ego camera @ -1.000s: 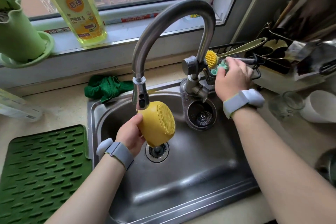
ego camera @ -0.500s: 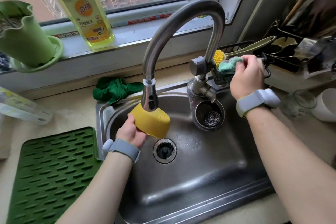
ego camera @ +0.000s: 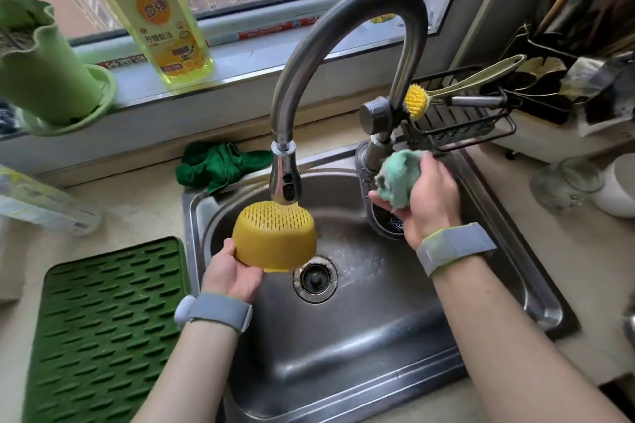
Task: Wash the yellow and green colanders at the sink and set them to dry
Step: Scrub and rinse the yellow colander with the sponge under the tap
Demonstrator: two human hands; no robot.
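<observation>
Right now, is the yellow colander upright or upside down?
Upside down: the yellow colander shows its perforated base up under the faucet head, rim down in the left hand.

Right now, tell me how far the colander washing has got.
Early stage. Done: nothing set to dry; the green drying mat is bare. In hand: the left hand holds the yellow colander upside down under the faucet head, over the sink; the right hand has a grip on a green scrub cloth. Left: scrub and rinse the yellow one, then the green colander, which isn't in view.
</observation>
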